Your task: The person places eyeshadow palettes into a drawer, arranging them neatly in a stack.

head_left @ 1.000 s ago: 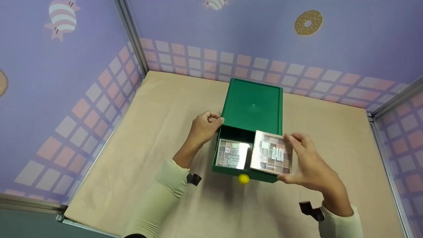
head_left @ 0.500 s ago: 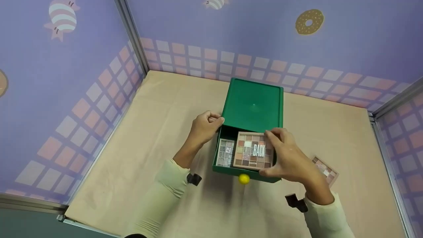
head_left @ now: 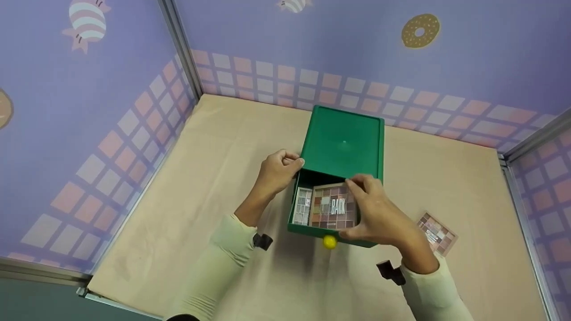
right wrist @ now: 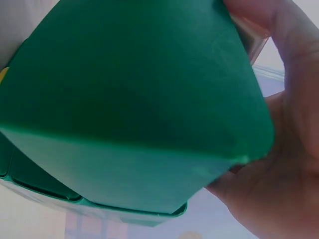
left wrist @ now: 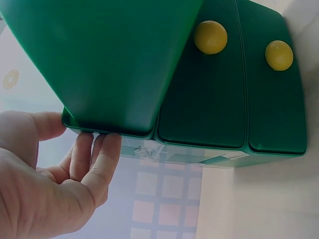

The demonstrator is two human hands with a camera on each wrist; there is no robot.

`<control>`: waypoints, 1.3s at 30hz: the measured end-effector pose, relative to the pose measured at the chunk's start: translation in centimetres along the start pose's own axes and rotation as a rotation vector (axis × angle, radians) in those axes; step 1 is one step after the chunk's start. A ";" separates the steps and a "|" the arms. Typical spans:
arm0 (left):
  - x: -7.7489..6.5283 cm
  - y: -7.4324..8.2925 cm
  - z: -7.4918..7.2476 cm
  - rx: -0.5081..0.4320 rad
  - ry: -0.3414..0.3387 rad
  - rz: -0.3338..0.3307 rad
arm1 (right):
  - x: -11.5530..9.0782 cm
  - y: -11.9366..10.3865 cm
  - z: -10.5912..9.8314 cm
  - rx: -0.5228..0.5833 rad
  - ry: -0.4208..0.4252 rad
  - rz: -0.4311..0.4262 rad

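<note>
A green drawer cabinet [head_left: 341, 138] stands on the table with its top drawer [head_left: 308, 230] pulled out. My left hand [head_left: 277, 173] grips the cabinet's left front corner; in the left wrist view its thumb and fingers pinch the edge beside the open drawer. Over the drawer's right part, my right hand [head_left: 377, 211] holds an eyeshadow palette [head_left: 325, 207] marked "BACK" by its right side. That palette is tilted, its left edge lower inside the drawer, and it partly covers a second palette [head_left: 303, 207] lying there. In the right wrist view, the drawer front hides most of the held palette.
Another eyeshadow palette [head_left: 439, 236] lies on the cloth-covered table, right of the cabinet beside my right forearm. A yellow knob [head_left: 329, 242] sticks out from the open drawer. Two lower drawers with yellow knobs [left wrist: 210, 37] are shut. Patterned purple panels [head_left: 285, 40] wall the table.
My right hand has moved left and lowered the "BACK" palette into the drawer, over the other palette. The palette on the table has come into sight. The left hand has stayed put.
</note>
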State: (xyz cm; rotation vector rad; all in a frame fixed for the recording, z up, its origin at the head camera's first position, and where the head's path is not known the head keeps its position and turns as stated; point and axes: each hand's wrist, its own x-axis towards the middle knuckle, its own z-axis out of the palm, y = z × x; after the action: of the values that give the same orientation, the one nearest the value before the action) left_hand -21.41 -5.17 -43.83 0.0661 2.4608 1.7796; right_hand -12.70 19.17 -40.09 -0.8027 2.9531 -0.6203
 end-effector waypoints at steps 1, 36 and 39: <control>0.0 0.0 0.0 -0.002 -0.001 0.000 | 0.1 -0.1 0.0 0.002 -0.002 -0.004; 0.0 0.1 -0.2 -0.008 -0.016 -0.027 | -4.7 4.9 -1.4 0.182 0.307 0.084; 0.0 0.1 -0.1 -0.009 -0.019 -0.024 | -5.8 6.2 -1.6 0.160 0.356 0.135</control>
State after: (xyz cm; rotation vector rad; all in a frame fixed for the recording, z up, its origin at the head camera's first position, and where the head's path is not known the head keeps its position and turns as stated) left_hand -21.40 -5.25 -43.73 0.0518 2.4298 1.7720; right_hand -10.85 27.51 -41.52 -0.5200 3.1729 -1.0745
